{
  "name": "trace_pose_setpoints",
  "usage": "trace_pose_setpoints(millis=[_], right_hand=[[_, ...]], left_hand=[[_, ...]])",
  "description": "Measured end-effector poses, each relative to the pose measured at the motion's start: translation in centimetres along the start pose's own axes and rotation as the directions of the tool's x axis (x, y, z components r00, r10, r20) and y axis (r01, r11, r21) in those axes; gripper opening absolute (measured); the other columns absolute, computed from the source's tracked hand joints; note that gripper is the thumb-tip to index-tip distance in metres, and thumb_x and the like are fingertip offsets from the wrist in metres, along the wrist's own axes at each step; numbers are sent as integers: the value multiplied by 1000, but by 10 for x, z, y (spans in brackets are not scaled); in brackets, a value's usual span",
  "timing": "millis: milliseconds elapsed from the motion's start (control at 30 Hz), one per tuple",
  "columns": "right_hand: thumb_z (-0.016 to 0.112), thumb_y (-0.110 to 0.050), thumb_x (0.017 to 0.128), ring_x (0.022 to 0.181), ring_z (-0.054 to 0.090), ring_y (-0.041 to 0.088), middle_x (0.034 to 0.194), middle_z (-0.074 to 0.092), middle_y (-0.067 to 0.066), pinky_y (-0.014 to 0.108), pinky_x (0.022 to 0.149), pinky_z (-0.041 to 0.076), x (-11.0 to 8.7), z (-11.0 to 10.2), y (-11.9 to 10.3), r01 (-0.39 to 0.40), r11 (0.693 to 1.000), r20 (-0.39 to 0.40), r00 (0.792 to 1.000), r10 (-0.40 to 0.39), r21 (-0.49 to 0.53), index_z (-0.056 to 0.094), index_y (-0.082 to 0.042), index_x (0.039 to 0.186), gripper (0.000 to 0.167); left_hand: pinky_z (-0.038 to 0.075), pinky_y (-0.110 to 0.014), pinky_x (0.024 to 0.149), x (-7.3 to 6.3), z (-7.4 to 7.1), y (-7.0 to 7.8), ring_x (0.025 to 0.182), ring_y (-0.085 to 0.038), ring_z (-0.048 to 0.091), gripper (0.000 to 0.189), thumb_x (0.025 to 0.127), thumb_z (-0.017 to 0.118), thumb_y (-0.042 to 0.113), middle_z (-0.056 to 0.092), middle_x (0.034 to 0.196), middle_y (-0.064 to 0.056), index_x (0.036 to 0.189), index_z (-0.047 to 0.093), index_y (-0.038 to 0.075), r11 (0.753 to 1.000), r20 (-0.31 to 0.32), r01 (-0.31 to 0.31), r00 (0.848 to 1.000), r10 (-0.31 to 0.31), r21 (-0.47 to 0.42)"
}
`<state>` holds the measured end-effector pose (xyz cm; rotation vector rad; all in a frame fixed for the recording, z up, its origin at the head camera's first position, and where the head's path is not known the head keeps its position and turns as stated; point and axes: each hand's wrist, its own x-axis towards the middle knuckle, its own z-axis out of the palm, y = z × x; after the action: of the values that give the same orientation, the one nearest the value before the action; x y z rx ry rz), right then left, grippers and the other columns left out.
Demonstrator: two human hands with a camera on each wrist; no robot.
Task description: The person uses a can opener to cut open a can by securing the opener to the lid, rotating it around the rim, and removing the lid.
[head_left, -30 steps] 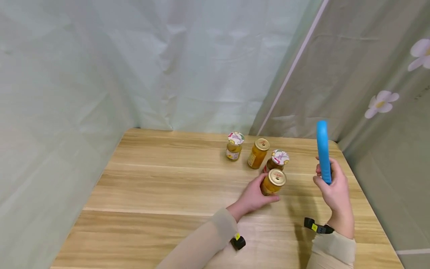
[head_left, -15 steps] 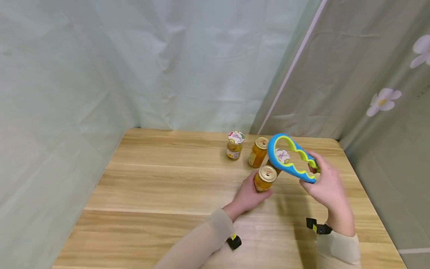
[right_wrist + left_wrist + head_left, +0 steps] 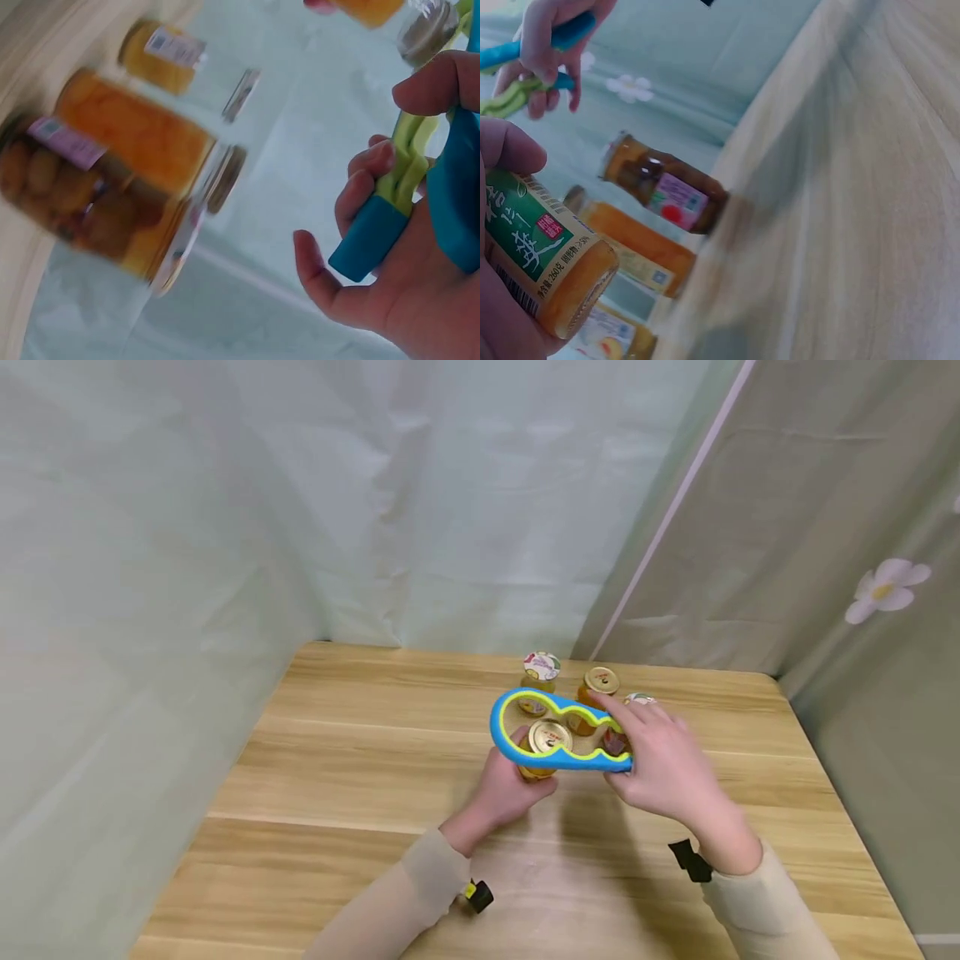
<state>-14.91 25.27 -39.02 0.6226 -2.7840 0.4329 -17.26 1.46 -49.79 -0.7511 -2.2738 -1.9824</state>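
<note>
In the head view my left hand [image 3: 506, 789] grips a glass jar of orange fruit [image 3: 585, 289] with a gold lid [image 3: 546, 735], raised off the table and tilted. My right hand [image 3: 667, 760] holds the narrow end of a blue jar opener [image 3: 498, 727] with a lime-green scalloped inner edge. Its wide loop lies over the jar's lid in the head view; whether they touch I cannot tell. Behind stand a jar with a gold lid [image 3: 602, 679], a jar with a patterned lid [image 3: 542, 666], and a dark fruit jar [image 3: 664, 184], mostly hidden by my right hand in the head view.
The wooden table [image 3: 337, 735] reaches back to a pale curtain [image 3: 450, 527], with a grey-brown flowered curtain [image 3: 787, 527] at the right. The standing jars are near the table's back edge. Each wrist wears a black camera strap.
The jar in my left hand has moved left and come up. My right hand has swung the jar opener from upright at the right to lying flat over that jar's lid.
</note>
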Motion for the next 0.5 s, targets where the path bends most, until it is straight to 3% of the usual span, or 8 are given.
trace_pose_setpoints(millis=[233, 500], right_hand=[[82, -20, 69, 99, 59, 29, 92, 58, -2, 66, 96, 48, 9, 1, -18, -7, 1000, 59, 998, 7, -9, 45, -20, 163, 102], [84, -24, 69, 89, 54, 24, 88, 54, -4, 49, 76, 46, 13, 2, -31, -16, 999, 66, 998, 18, -27, 40, -19, 166, 107]], left_hand=[[52, -37, 104, -5, -9, 9, 114, -22, 65, 61, 76, 80, -7, 70, 123, -10, 134, 62, -1, 999, -24, -26, 999, 25, -25], [53, -38, 102, -7, -13, 11, 110, -23, 66, 64, 78, 82, -5, 70, 121, -11, 138, 59, -1, 1000, -26, -9, 1000, 9, 11]])
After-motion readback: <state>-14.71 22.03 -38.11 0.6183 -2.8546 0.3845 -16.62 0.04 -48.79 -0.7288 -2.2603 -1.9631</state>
